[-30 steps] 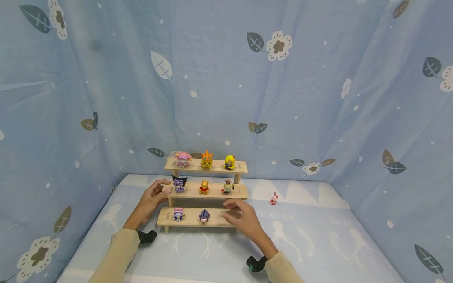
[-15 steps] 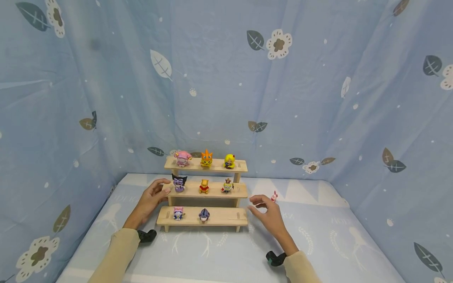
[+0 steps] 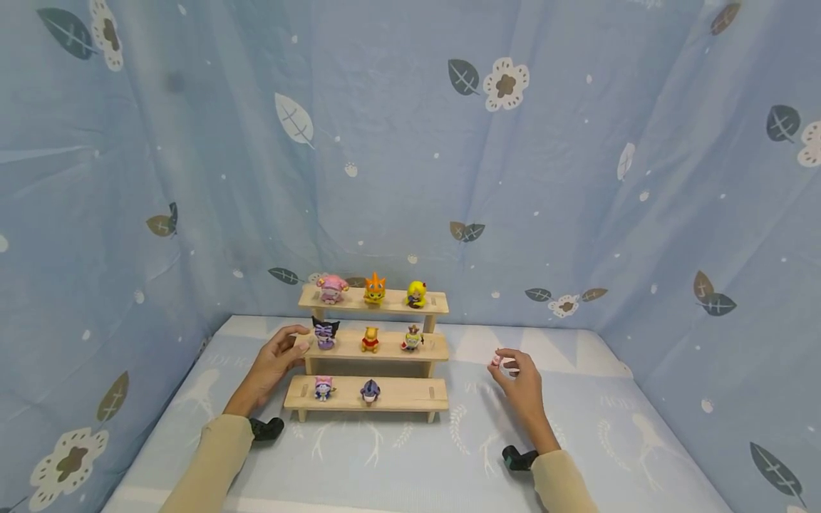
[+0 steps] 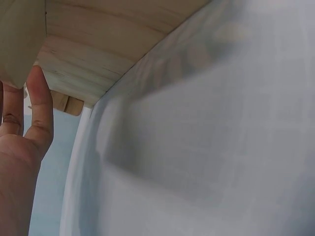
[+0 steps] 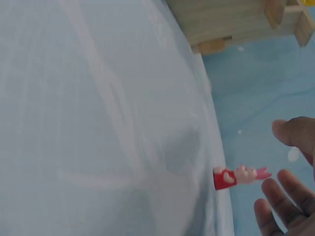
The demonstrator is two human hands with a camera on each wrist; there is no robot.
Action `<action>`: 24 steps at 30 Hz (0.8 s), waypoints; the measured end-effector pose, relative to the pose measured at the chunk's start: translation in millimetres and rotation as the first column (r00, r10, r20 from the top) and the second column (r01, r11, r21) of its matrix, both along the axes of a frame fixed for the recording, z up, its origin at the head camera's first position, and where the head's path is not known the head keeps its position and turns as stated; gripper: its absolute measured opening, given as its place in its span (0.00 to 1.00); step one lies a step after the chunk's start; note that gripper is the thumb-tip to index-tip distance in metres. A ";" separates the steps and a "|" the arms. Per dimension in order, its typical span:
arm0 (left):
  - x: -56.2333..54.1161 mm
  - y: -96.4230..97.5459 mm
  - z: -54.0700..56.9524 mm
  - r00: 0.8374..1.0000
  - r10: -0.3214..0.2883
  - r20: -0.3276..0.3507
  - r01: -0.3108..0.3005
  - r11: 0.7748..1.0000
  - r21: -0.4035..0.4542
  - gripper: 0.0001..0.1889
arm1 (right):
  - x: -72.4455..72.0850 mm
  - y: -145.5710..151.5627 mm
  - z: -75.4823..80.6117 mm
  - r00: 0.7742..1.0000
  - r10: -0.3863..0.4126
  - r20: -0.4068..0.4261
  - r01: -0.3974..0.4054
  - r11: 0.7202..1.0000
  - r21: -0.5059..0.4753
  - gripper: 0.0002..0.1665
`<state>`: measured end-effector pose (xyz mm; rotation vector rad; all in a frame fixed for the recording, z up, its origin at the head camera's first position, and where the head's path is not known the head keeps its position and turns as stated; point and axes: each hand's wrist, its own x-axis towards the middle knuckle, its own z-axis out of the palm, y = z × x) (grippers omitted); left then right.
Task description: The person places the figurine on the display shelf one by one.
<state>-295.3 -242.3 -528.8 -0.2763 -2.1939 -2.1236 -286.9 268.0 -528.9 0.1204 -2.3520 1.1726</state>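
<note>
A three-tier wooden display stand [image 3: 402, 402] holds several small cartoon figurines. My left hand [image 3: 272, 367] grips the left end of its middle tier, and the left wrist view shows the fingers [image 4: 40, 98] at the board's edge. Off to the stand's right, my right hand [image 3: 524, 388] is at a small pink-and-red piglet figurine [image 3: 497, 360]. In the right wrist view the piglet [image 5: 229, 178] stands upright on the table, with thumb and fingers spread apart close to its ears. The bottom tier carries a pink-hooded figurine [image 3: 323, 388] and a purple-blue one [image 3: 370, 391].
On the middle tier sit a black-eared figurine [image 3: 325, 333], a bear in red [image 3: 370, 340] and a crowned one [image 3: 412, 338]. The top tier bears pink [image 3: 331, 289], orange [image 3: 375, 290] and yellow [image 3: 416, 293] figurines. Patterned curtain [image 3: 398, 178] surrounds the cloth-covered table [image 3: 616, 406].
My right hand has moved right, from over the bottom tier across the table to the piglet figurine. The left hand has stayed on the stand's middle tier.
</note>
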 end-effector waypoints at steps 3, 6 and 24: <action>0.2 -0.4 -0.1 1.000 -0.001 -0.004 0.001 1.000 -0.004 0.28 | -5.4 6.1 -1.9 0.998 -0.026 0.061 0.027 0.999 -0.019 0.25; 0.2 -0.8 0.5 1.000 0.002 -0.003 -0.002 1.000 -0.007 0.28 | -11.6 9.7 -3.5 0.994 -0.028 0.105 0.034 0.998 -0.052 0.27; -1.0 -0.6 0.2 1.000 -0.001 0.005 0.001 1.000 -0.026 0.28 | -35.0 9.3 -20.0 0.983 -0.063 0.175 0.088 0.986 -0.139 0.21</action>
